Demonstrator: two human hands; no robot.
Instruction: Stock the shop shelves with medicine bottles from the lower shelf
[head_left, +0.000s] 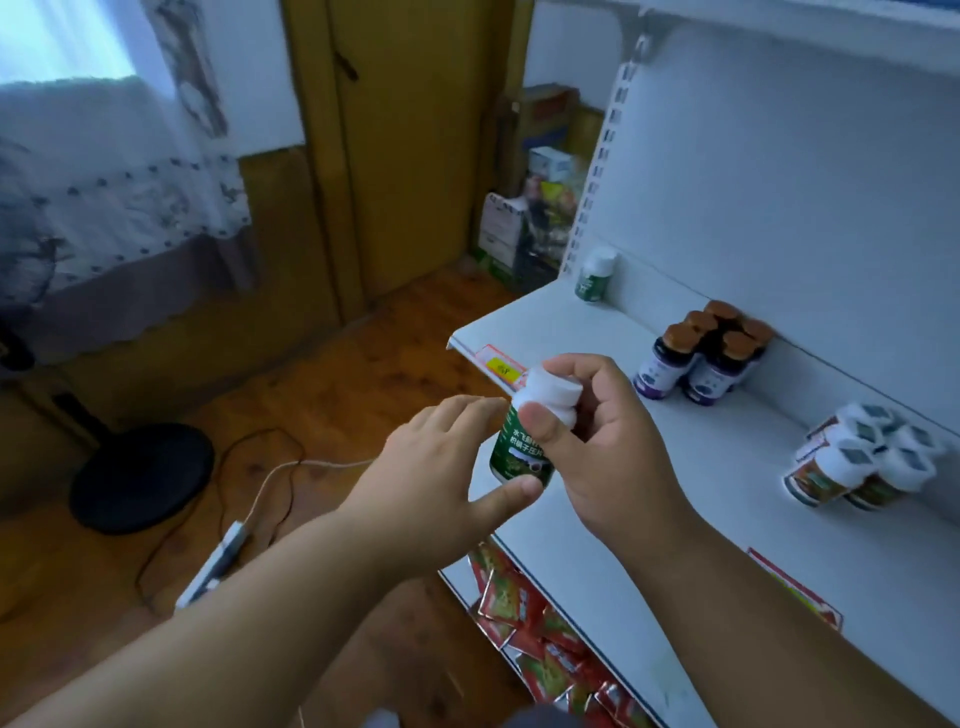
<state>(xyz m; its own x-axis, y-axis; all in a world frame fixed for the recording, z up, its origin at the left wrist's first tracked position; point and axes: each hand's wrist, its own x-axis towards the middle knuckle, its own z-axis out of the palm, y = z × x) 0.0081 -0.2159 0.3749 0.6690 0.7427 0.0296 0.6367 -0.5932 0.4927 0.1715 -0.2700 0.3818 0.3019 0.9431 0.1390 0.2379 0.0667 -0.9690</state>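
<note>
The left hand (441, 462) comes in from lower left, forearm bare, fingers relaxed and a bit spread. Its thumb tip touches the bottom edge of the green bottle (524, 447) and the fingertips reach the bottle's left side; it does not wrap round it. The bottle has a white cap & green label w/ Chinese text, tilted a little, held in the air over the front edge of the white shelf (675, 467). The right hand (608, 441) pinches the bottle at the cap, thumb in front, other fingers curled behind.

Room, left to right: a curtain (130, 208) at the window, a black round fan base (143, 475) on the wood floor (363, 374), a white power strip (218, 564) w/ cables, a brown door (410, 156), stacked boxes (524, 218) in the corner. On the shelf: one more green bottle (596, 274) at the back left, a group of dark bottles w/ brown caps (701, 353), then white-capped bottles (862, 462) to the right. Below the shelf lie red sachets (540, 644).
</note>
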